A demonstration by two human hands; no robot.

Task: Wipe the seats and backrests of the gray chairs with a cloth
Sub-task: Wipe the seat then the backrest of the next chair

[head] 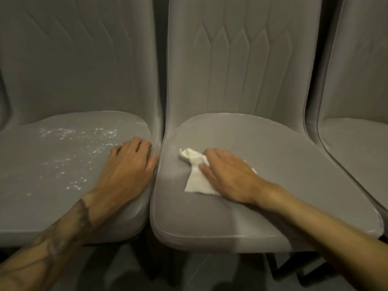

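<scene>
- Nearest you, dark floor [189,274] shows under the front edges of the seats. Your two forearms reach in from the lower corners.
- You can count two hands, one cloth and three gray chairs standing side by side.
- Your left hand [128,166] lies palm down on the right edge of the left seat [42,206], fingers a little curved. Its grip is loose and holds nothing.
- Your right hand [228,177] lies flat on the white cloth [196,181], fingers straight and pointing left. The grip is wide, pressing the cloth without curling round it.
- The cloth lies crumpled on the left part of the middle seat [283,202], near its left edge. A bunched end sticks out past your fingertips.
- These two seats almost touch, and bare seat lies to the right of your right hand.
- White specks [84,148] are scattered over the left seat, just left of your left hand.
- The third chair [357,143] is cut off by the right border.
- Farthest, the left backrest [79,59] and middle backrest [241,59] stand upright with stitched lines, a narrow dark slot between them.
</scene>
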